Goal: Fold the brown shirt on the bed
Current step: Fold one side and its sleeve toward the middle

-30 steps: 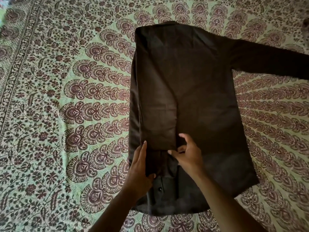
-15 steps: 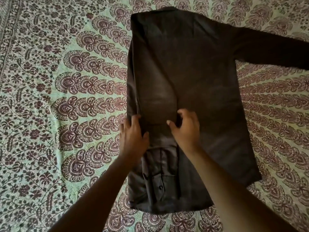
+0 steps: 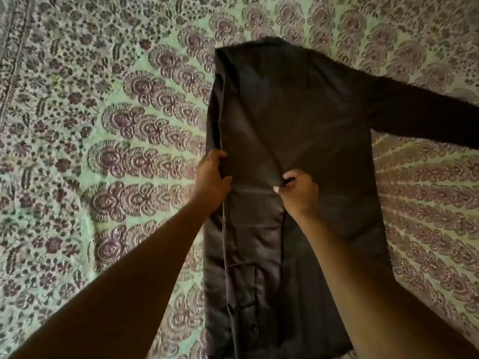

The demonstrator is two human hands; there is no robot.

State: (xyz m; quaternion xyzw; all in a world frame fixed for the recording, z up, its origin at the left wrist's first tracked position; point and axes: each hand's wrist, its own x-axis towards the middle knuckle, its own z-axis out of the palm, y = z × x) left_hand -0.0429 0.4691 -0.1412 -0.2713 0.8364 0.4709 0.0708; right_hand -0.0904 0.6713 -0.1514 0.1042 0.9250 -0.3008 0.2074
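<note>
Brown shirt (image 3: 298, 141) between both hands' fingers (image 3: 287, 174)

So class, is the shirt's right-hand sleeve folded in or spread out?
Spread out: the sleeve lies straight across the bedsheet, beyond the brown shirt.

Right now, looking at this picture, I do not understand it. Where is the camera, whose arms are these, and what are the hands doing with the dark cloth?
There is no machine here. A person wears a wide-angle camera on the head, so you look forward and down along that person's own bare arms. There is only this one view.

The patterned green and maroon surface is a bedspread. On it lies a brown shirt, spread flat. Its left side is already folded inward, while one sleeve stretches out to the right.

The left hand grips the shirt's folded left edge. The right hand pinches the folded-in part near the shirt's middle. Both hands hold only the shirt.
</note>
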